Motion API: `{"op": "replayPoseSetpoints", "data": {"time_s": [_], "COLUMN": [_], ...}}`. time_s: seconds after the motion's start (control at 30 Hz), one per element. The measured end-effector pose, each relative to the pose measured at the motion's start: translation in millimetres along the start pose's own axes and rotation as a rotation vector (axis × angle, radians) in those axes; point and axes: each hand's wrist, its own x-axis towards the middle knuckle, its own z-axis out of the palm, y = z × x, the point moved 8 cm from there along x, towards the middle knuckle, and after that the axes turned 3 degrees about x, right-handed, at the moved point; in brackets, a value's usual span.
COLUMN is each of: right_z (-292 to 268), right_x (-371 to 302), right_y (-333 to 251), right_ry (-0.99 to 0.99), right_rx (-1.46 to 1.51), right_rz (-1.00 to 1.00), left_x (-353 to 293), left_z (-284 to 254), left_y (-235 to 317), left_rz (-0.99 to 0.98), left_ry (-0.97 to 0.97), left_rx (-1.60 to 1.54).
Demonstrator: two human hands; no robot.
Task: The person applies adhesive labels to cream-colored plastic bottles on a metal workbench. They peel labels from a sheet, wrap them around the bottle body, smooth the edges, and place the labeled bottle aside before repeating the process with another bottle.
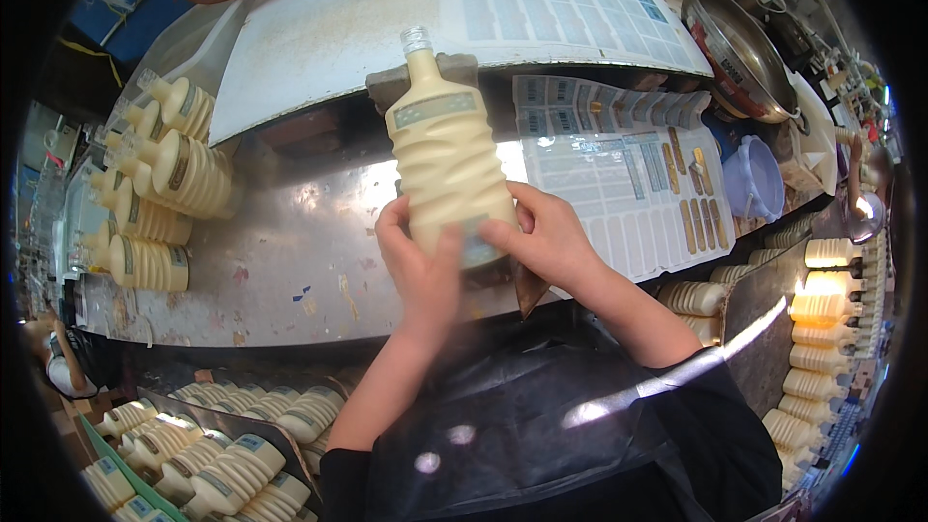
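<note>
A cream bottle (449,155) with wavy ribs and a clear threaded neck lies in front of me, its neck pointing away. A grey block (387,87) supports it near the shoulder. One label (435,109) sits below the neck and another, bluish label (478,244) near the base. My left hand (416,256) grips the base from the left, its thumb smeared by motion over the front. On the opposite side, my right hand (546,232) holds the base with fingers behind and thumb pressed on the lower label's edge.
Label sheets (619,184) with gold strips lie right of the bottle, a lilac bucket (754,179) beyond them. Similar bottles (184,174) stand at the table's left. More bottles fill crates (232,474) at lower left and line the right side (822,300). A metal pan (739,39) sits far right.
</note>
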Motion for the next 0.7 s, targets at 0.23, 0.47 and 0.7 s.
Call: {"op": "replayPoseSetpoints", "data": {"time_s": [0.23,0.47,0.7], "right_z": [-0.2,-1.6,-0.5], "right_x": [5.0,1.1,0.9], "right_y": [5.0,-4.1,-2.8], "right_ry": [-0.075,-0.032,0.017], "right_rx": [0.208,-0.100,-0.077], "right_rz": [-0.036,-0.008,-0.043], "left_x": [-1.7,-4.9,-4.0], "left_z": [-1.6,1.7,0.9], "left_y": [-12.4,-10.1,-6.9], "left_rz": [0.051,0.100,0.067], "left_ry": [-0.032,-0.079,-0.049], "left_rx": [-0.265,-0.131,-0.113]}}
